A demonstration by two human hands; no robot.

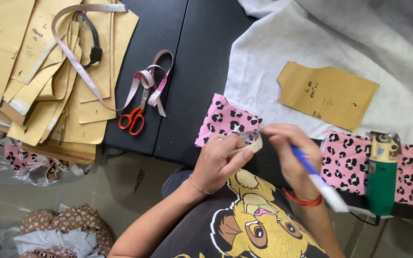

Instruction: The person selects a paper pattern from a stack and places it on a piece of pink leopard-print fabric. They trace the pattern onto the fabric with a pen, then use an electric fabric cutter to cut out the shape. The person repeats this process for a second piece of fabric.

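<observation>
Stack of stiff tan paper patterns [48, 76], limp measuring tape [80, 67], orange-handled scissors [132, 118] on black tabletop [178, 71]. Left hand [218, 160] pinches a tape roll [250, 141] by its rim: light, rigid ring, probably sticky-edged, over soft pink leopard-print fabric [225, 119]. Right hand [290, 150] grips blue-and-white pen [319, 179]; green electric cutter [382, 174] beside.

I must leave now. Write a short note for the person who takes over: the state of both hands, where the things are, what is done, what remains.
Left hand: holds a roll of tape.
Right hand: holds a blue and white pen, fingertips at the roll.
Things: pink leopard-print piece on the black table, just beyond the hands; orange scissors further left.
Done: no tape or mark visible on the piece.
Left: cannot tell from this view.
</observation>
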